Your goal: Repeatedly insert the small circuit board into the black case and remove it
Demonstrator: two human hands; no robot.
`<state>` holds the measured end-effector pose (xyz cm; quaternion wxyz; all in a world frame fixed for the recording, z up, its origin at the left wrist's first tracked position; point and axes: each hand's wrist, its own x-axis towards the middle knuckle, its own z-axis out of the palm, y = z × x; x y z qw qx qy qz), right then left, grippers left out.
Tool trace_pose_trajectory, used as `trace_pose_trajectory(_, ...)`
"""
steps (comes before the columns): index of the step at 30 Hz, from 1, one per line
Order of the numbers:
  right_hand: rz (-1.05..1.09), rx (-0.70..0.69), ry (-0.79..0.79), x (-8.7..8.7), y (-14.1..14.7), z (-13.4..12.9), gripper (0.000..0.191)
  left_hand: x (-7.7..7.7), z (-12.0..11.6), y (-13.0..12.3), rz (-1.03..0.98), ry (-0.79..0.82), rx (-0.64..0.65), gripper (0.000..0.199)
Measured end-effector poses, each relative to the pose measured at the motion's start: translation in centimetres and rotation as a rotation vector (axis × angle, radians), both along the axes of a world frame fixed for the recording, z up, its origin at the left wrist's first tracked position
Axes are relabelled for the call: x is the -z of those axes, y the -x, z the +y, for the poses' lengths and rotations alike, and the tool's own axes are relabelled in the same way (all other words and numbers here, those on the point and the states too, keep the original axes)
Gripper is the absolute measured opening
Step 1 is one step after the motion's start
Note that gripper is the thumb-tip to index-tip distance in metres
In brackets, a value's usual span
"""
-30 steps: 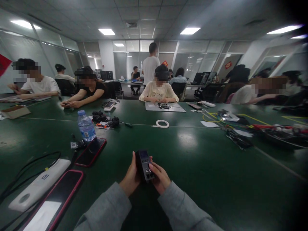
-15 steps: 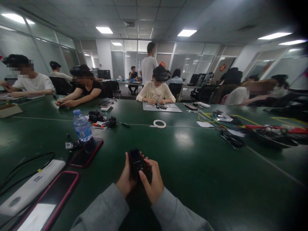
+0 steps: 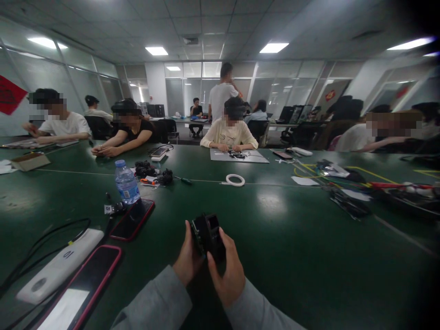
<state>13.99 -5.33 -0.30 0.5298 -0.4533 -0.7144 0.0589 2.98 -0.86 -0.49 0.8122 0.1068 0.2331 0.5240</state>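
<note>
Both of my hands grip a small black handheld device [image 3: 213, 234] with a little dark screen and buttons on its front, held above the green table. My left hand [image 3: 187, 256] is closed round its left side, where a thick, dark part with small pale details along its edge shows. On the right side, my right hand [image 3: 228, 270] presses with thumb and fingers near the button face. I cannot tell whether the dark left part is separate from the screen part or the side of one body. The device's underside is hidden.
Left of my hands lie a red-edged phone [image 3: 133, 220], a pink-cased phone [image 3: 84, 279], a white power bank [image 3: 60, 266] with cables and a water bottle [image 3: 127, 182]. Ahead are a white tape roll [image 3: 235, 180] and a screwdriver [image 3: 183, 180]. Several people sit around the table.
The device has turned in my hands, so its thick left side now shows and its screen faces more to the right. My view has shifted slightly left.
</note>
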Motion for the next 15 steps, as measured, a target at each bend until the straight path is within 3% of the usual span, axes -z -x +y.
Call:
trace_pose_trajectory(5,0.035,0.124,-0.088,-1.6,-3.0,1.6,0.056,-0.2,0.6,0.9,-0.023,-0.051,-0.093,0.052)
trace_pose_trajectory(10,-0.118,0.202,0.025,1.2,-5.6,4.3,0.051,-0.7,0.8,1.6,-0.005,-0.091,-0.043,0.052)
trace_pose_trajectory(15,-0.24,0.201,0.155,3.1,-5.8,5.0,0.048,-0.8,1.0,1.8,0.057,-0.066,-0.027,0.057)
